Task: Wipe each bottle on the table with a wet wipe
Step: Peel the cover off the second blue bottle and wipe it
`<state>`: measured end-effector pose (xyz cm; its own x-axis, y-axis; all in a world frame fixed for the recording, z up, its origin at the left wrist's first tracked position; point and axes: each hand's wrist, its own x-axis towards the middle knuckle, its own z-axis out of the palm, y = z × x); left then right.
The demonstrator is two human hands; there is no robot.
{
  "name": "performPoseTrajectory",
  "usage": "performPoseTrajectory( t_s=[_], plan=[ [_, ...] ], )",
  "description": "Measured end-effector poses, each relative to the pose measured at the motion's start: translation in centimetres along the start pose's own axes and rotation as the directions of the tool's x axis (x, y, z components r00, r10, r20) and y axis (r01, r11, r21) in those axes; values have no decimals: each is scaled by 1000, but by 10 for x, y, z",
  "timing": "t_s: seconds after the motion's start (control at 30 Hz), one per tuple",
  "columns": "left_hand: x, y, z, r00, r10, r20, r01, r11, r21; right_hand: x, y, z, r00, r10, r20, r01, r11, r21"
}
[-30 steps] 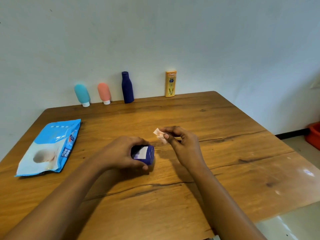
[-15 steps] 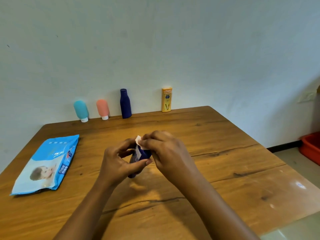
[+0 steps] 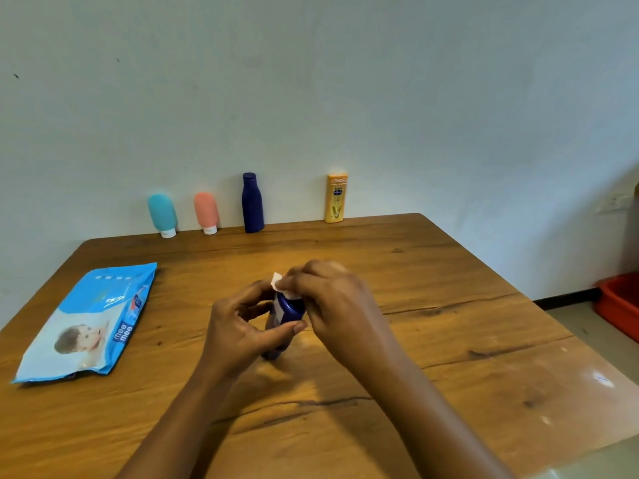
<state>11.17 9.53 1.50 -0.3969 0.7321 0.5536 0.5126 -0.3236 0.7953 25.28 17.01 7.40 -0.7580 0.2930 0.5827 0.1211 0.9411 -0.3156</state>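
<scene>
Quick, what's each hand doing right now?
Left hand: holding the small blue bottle.
Right hand: pinching the wet wipe against that bottle.

The left hand (image 3: 238,328) has tipped the small bottle (image 3: 291,308) up; the right hand (image 3: 335,299) presses the wipe (image 3: 276,281) onto it.

Wall (image 3: 311,81): plain pale blue-grey, fills 9 to 3 o'clock, a few small dark marks at 10 o'clock. Wooden table (image 3: 449,340): brown planks, dark knots, long cracks along the grain, far edge against the wall at 12 o'clock. Light: soft and even, 1 bright glare patch (image 3: 598,378) on the tabletop at 4 o'clock. Wall socket (image 3: 615,201) at 3 o'clock, blurred. Below it a dark skirting strip (image 3: 563,298) and pale floor (image 3: 570,319). Red plastic tub (image 3: 619,305) on the floor at 3 o'clock, cut off by the frame edge.
</scene>
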Motion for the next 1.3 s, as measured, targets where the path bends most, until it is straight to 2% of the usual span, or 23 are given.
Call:
performPoseTrajectory(
  t_s=[0.1,0.17,0.23,0.33,0.4,0.5,0.57,0.63,0.73,0.8,0.87,0.9,1.0,1.07,1.13,1.2,1.3],
  plan=[
    [-1,-4,-3,999,-18,-43,17,1000,-11,-17,4,-3,1000,-10,19,9,998,64],
    [-3,-5,-5,996,-44,-75,42,999,-30,-19,5,-16,996,26,88,-44,978,205],
    [-3,-3,-6,994,-58,-90,54,997,-46,-12,9,-29,995,77,57,-91,945,313],
    [-3,-2,-5,997,-36,-63,34,999,-30,11,5,-27,994,87,-70,-71,974,215],
    [-2,-2,-4,998,-18,-60,15,999,-37,23,-1,-12,1000,17,-19,-16,997,72],
    [-2,2,-2,997,-15,-79,12,999,-41,17,-2,8,997,-50,54,51,998,-20],
    [-4,-1,-1,996,-23,-89,19,999,-50,5,2,9,997,-74,9,74,997,-12],
    [-7,-5,-1,992,-54,-111,46,997,-66,-6,3,3,996,-82,29,81,996,48],
    [-7,-8,-5,980,-108,-165,90,989,-118,-7,12,-19,993,-11,120,-21,966,259],
    [-6,-9,-5,980,-117,-160,92,983,-156,1,17,-28,996,77,51,-90,932,350],
    [-7,-9,-2,988,-103,-114,84,983,-161,16,15,-28,991,128,-25,-114,943,314],
    [-8,-9,0,990,-100,-96,82,981,-173,23,10,-24,993,116,-13,-108,958,265],
    [-7,-8,0,992,-81,-101,60,978,-198,24,-3,-3,998,-11,61,7,998,69],
    [-8,-9,-1,991,-73,-111,50,978,-200,9,-9,4,998,-57,34,57,998,-13],
    [-9,-10,-3,989,-62,-134,34,979,-199,-7,-13,3,997,-77,18,77,997,19],
    [-7,-11,-4,986,-52,-161,14,973,-229,-16,-16,-8,997,-62,54,54,990,134],
    [-5,-10,-4,983,-80,-168,23,949,-315,-1,-7,-21,996,78,-32,-67,965,255]
  ],
)
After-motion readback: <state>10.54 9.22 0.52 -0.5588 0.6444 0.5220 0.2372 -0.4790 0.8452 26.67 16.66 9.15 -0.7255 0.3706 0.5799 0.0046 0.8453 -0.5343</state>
